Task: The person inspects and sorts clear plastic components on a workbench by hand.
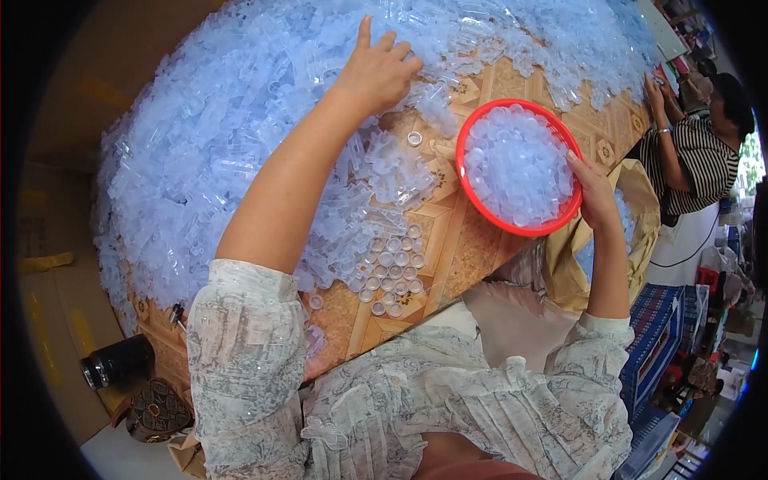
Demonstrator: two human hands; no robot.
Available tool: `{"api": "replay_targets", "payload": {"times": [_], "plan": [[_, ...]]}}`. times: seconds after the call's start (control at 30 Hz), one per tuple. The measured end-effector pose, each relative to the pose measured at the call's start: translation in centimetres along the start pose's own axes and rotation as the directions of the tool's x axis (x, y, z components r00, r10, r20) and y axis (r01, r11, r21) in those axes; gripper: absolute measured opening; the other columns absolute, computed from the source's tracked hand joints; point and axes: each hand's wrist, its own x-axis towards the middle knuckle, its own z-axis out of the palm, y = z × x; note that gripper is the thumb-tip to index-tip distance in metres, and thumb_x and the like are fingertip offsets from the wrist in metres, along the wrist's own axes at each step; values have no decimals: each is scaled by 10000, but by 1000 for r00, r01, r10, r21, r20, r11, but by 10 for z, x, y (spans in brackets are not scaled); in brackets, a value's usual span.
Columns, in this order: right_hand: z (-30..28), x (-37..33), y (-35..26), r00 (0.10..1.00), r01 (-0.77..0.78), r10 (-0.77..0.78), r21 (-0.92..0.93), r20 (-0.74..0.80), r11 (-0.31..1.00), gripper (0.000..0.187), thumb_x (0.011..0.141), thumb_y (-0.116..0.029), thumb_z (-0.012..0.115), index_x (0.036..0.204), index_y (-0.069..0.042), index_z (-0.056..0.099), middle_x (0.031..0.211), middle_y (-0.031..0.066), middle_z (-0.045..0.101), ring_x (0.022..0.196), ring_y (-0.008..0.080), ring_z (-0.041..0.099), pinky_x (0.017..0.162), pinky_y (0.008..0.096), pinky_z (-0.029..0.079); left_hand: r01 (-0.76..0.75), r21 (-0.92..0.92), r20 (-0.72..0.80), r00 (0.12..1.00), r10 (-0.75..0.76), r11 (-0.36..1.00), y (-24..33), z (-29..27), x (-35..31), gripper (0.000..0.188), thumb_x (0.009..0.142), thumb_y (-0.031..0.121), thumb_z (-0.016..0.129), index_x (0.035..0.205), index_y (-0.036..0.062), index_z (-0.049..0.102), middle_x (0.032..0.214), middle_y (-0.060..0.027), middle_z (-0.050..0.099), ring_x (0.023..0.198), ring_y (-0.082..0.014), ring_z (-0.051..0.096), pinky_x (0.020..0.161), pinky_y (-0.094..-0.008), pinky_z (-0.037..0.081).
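A large heap of clear, bluish plastic pieces [216, 152] covers much of the wood-patterned table [464, 240]. My left hand [374, 76] reaches over the heap's near side, fingers spread and touching the pieces; I see nothing held in it, though its palm is hidden. My right hand [596, 192] grips the rim of a round red basin [462, 172], thumb over the edge. Small clear round caps [520, 164] fill the basin, which is by the table's right edge. Several more round caps [392, 276] lie in a cluster near the table's front edge, and a single cap [414, 138] lies apart.
A yellowish sack [646, 200] with clear pieces inside stands open beside the table, below my right forearm. At the far right another person [692, 152] in a striped top works at the table. A black cylinder [118, 362] and a brown patterned bag [160, 410] sit at the lower left.
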Motion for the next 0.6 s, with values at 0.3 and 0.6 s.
{"api": "replay_targets", "payload": {"times": [0.3, 0.6], "plan": [[49, 17, -13, 991, 82, -110, -300, -77, 951, 423, 897, -395, 559, 1086, -18, 599, 705, 23, 581, 486, 113, 534, 358, 254, 387, -180, 426, -607, 670, 427, 887, -14, -55, -34, 326, 841, 252, 624, 1098, 52, 611, 1003, -145, 650, 964, -333, 616, 807, -436, 491], [74, 14, -47, 986, 153, -166, -404, 1, 902, 355, 919, -377, 537, 1002, -34, 578, 646, 22, 557, 445, 106, 511, 338, 239, 382, -228, -486, 77, 950, 301, 844, 101, -120, -201, 449, 824, 346, 625, 1174, 83, 525, 1385, -171, 425, 1318, -311, 376, 1109, -583, 174]]}}
